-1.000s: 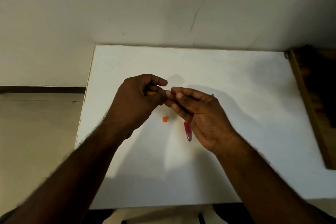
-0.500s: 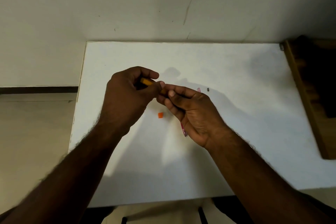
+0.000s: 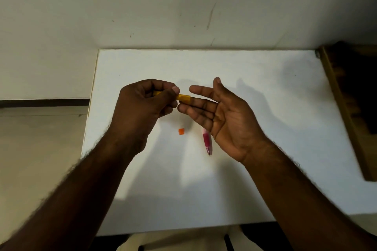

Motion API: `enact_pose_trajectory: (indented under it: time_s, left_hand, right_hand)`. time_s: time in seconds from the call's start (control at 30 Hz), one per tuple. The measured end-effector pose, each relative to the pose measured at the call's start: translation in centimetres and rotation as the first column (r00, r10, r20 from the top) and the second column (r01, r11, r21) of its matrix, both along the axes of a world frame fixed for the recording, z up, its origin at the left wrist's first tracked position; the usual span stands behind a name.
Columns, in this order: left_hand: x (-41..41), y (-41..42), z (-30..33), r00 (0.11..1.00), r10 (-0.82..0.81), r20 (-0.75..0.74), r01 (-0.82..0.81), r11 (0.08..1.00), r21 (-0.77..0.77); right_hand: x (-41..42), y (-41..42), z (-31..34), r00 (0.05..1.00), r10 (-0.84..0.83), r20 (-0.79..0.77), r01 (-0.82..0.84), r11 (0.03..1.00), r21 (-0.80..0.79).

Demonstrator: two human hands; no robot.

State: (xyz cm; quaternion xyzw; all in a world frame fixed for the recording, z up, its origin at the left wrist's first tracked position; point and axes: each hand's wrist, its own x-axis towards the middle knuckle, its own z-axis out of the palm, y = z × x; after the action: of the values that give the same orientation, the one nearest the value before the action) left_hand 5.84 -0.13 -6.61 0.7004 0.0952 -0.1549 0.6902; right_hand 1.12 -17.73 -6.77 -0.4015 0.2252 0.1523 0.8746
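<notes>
Left hand (image 3: 140, 106) grip clamped on yellow pen (image 3: 183, 98), tip touching spread right hand (image 3: 222, 116) fingers

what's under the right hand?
A pink pen lies on the table, its near end and tip showing. The right hand covers its far end, so its full length cannot be seen.

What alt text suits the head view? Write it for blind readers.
The left hand grips a yellow stick above a white table, its free end at the fingers of the open right hand. A small orange piece and a pink pen lie on the table.
</notes>
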Motion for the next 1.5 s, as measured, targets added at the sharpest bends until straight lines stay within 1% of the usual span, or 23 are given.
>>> enact_pose_trajectory:
  time_s: [0.03, 0.13, 0.2, 0.43, 0.63, 0.73, 0.8, 0.9, 0.97, 1.07, 1.17, 1.27, 1.37, 1.5]
  left_hand:
    - [0.0, 0.0, 0.0, 1.000, 0.002, 0.001, -0.002, 1.000, 0.001]
    - [0.1, 0.0, 0.0, 1.000, 0.008, 0.010, -0.009, 1.000, 0.010]
    - [0.2, 0.0, 0.0, 1.000, 0.014, 0.011, -0.014, 1.000, 0.013]
    - [0.1, 0.0, 0.0, 1.000, 0.009, 0.027, -0.010, 1.000, 0.030]
    - [0.1, -0.1, -0.1, 1.000, 0.007, 0.017, -0.008, 0.999, 0.031]
    - [0.1, -0.1, -0.2, 1.000, 0.007, 0.009, -0.007, 1.000, 0.018]
    - [0.1, -0.1, -0.1, 1.000, 0.010, 0.001, -0.010, 1.000, 0.000]
    - [0.1, -0.1, -0.1, 0.999, 0.031, -0.024, -0.032, 0.998, -0.059]
    - [0.1, 0.0, -0.1, 0.997, 0.049, -0.051, -0.054, 0.993, -0.100]
    - [0.2, 0.0, -0.2, 0.993, 0.069, -0.093, -0.082, 0.985, -0.154]
    - [0.1, -0.2, -0.3, 0.990, 0.067, -0.123, -0.090, 0.977, -0.193]
    - [-0.2, -0.5, -0.6, 0.990, 0.049, -0.130, -0.075, 0.975, -0.207]
    - [-0.5, -0.8, -0.8, 0.994, 0.013, -0.109, -0.033, 0.983, -0.182]
    - [-0.7, -0.7, -0.5, 0.997, -0.082, -0.012, 0.081, 0.996, -0.031]
  right_hand:
    - [0.0, 0.0, 0.0, 1.000, -0.013, -0.006, 0.013, 0.999, -0.044]
    - [0.2, 0.1, -0.1, 0.999, -0.040, -0.012, 0.036, 0.962, -0.271]
    - [0.2, 0.1, -0.1, 0.999, -0.033, -0.004, 0.029, 0.932, -0.362]
    - [-0.1, 0.5, -0.2, 0.999, 0.036, 0.022, -0.021, 0.879, -0.477]
    - [-0.2, 0.6, -0.1, 0.998, 0.033, 0.054, -0.002, 0.865, -0.502]
    - [-0.1, 0.6, -0.1, 0.996, 0.051, 0.074, 0.000, 0.824, -0.566]
    - [-0.1, 0.4, -0.1, 0.993, 0.053, 0.106, 0.024, 0.788, -0.615]
    - [0.0, -0.2, 0.2, 0.986, 0.001, 0.168, 0.110, 0.749, -0.654]
    - [0.1, -0.7, 0.4, 0.977, -0.071, 0.203, 0.186, 0.750, -0.635]
    - [0.1, -0.9, 0.7, 0.953, -0.181, 0.245, 0.283, 0.820, -0.497]
    - [0.0, -0.1, 0.7, 0.942, -0.161, 0.294, 0.272, 0.879, -0.391]
    - [-0.1, 0.6, 0.6, 0.937, -0.109, 0.333, 0.242, 0.888, -0.391]
    - [-0.1, 0.6, 0.6, 0.932, -0.103, 0.347, 0.245, 0.885, -0.395]
    - [-0.2, 0.6, 0.6, 0.933, -0.091, 0.349, 0.236, 0.886, -0.400]
